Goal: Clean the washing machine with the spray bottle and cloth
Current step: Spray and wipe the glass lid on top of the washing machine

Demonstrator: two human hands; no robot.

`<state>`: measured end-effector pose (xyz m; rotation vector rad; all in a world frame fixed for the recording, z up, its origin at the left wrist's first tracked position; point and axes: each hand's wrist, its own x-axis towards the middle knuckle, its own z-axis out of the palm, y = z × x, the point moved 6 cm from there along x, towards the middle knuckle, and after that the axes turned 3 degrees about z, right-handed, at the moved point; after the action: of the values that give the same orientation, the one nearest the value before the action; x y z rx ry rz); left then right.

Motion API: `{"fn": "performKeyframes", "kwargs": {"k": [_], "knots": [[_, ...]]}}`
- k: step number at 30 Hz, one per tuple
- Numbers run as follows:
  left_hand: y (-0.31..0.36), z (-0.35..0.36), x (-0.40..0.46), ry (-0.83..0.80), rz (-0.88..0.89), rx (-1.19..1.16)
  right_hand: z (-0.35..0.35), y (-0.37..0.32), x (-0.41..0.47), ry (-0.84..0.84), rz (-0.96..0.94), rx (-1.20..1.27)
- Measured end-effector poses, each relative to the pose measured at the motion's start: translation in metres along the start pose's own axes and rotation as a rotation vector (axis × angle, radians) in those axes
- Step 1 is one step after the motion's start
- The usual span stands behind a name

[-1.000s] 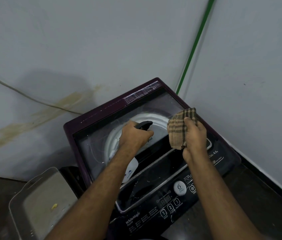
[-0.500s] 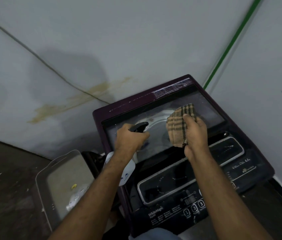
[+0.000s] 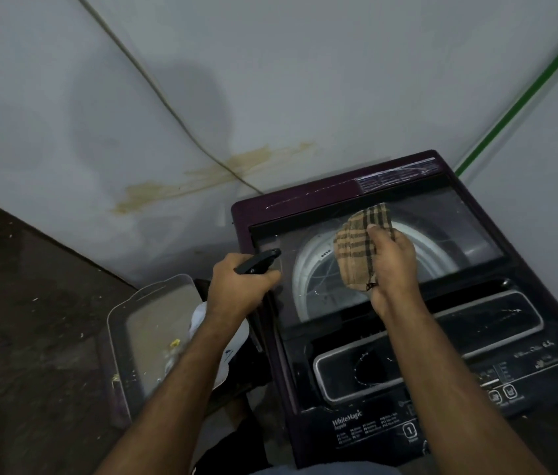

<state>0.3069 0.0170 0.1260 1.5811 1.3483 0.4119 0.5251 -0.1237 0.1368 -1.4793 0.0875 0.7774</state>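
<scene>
1. head view: the right hand clutches a bunched checked cloth against the glass lid of the washing machine; the left hand is wrapped around the spray bottle at the lid's left edge.
2. risk: the smooth glass looks slick, so the cloth could skid or smear, and a stray squeeze could spray off the side.
3. materials: soft woven cloth, glossy dark panel, white plastic bottle body, pale drum ring under the glass.

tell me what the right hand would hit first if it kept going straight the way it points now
The right hand, gripping the checked cloth, points toward the back of the washing machine's glass lid. Going on, the cloth would probably meet the lid's purple rear edge, then the wall; depth is unclear.
</scene>
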Motion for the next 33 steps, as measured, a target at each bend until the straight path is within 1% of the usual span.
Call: {"fn": "performKeyframes", "kwargs": {"k": [3,8,14,18,21,25,33], "knots": [[-0.012,-0.005,0.005,-0.021,0.010,-0.020,0.008,0.001,-0.005,-0.006,-0.001,0.001],[-0.027,-0.003,0.007,-0.119,0.009,-0.085,0.019,0.007,-0.011,-0.013,0.002,-0.020],[-0.045,-0.001,0.004,-0.121,-0.015,0.026,0.025,0.009,-0.013,-0.013,-0.009,-0.042],[-0.055,-0.005,0.007,-0.135,-0.027,-0.004,0.025,0.012,-0.013,-0.007,-0.007,-0.041],[-0.060,-0.008,0.009,-0.131,-0.001,-0.028,0.023,0.015,-0.012,-0.006,-0.005,-0.056],[-0.057,-0.008,-0.002,-0.139,0.018,0.005,0.018,0.017,-0.012,0.007,0.004,-0.043],[-0.042,0.008,-0.018,-0.207,0.066,0.084,-0.002,0.013,-0.009,0.053,0.006,-0.001]]}}
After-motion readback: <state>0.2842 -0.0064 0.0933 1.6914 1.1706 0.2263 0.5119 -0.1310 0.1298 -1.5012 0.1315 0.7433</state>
